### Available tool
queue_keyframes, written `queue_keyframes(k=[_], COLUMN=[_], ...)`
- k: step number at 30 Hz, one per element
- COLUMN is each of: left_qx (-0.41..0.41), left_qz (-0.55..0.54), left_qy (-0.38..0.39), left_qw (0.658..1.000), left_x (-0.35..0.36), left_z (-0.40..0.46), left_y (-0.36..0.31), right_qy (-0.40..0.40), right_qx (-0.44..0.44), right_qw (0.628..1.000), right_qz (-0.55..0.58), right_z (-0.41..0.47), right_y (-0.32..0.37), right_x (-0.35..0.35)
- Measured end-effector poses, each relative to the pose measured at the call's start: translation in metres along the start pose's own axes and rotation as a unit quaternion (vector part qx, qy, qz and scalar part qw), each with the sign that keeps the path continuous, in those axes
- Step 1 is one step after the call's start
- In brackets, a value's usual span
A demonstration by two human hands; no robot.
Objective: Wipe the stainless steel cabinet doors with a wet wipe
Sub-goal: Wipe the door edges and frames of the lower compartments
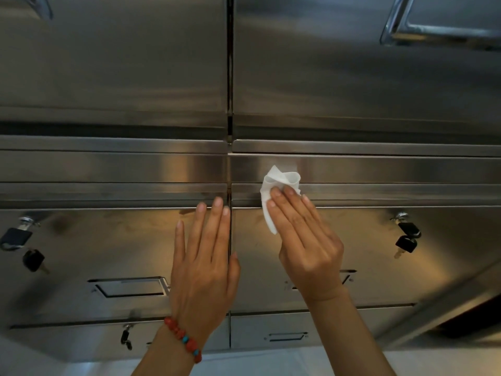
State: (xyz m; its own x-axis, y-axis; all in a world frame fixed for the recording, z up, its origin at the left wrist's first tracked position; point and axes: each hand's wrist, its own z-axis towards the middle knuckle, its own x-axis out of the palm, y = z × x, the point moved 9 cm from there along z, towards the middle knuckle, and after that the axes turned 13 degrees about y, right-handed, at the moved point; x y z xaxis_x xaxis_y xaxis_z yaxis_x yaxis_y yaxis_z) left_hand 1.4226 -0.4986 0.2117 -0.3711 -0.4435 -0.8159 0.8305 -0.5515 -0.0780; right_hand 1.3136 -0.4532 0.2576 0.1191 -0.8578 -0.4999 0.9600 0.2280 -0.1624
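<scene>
At the far left, a black-capped key (15,238) sits in the round lock of the left brushed stainless steel cabinet door (108,240), with a second black key (33,260) hanging just below it on a ring. Lower on that door is a recessed rectangular steel pull handle (130,287). Below it, on the next door down, another small dark key (126,338) hangs from a lock.

The left hand (204,267) lies flat and open against the left door beside the vertical seam between the doors, fingers spread and pointing up, grasping nothing. A red bead bracelet with turquoise beads (184,338) circles its wrist.

Right of the seam, the right hand (306,245) presses a crumpled white wet wipe (276,191) against the top edge of the right stainless steel cabinet door (374,253), fingers stretched over the wipe and pinning it to the metal. The wipe's bunched upper part reaches onto the horizontal steel band (379,169) above the door.

Further right, a pair of black keys (408,237) hangs from that door's lock. At the upper right, a large polished steel handle (433,25) shows on the upper cabinet door (325,77).
</scene>
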Motion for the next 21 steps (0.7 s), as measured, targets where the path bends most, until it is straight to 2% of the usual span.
queue_keyframes(k=[11,21], left_qx=[0.028,0.027], left_qz=[-0.019,0.014], left_qy=[0.018,0.036], left_qw=[0.999,0.999], left_x=[0.005,0.008], left_z=[0.009,0.015], left_y=[-0.031,-0.048], right_qy=[-0.003,-0.011], right_qx=[0.039,0.090], right_qw=[0.999,0.996], right_qz=[-0.014,-0.021], right_z=[-0.011,-0.023], right_y=[-0.022,-0.047], right_x=[-0.012,-0.020])
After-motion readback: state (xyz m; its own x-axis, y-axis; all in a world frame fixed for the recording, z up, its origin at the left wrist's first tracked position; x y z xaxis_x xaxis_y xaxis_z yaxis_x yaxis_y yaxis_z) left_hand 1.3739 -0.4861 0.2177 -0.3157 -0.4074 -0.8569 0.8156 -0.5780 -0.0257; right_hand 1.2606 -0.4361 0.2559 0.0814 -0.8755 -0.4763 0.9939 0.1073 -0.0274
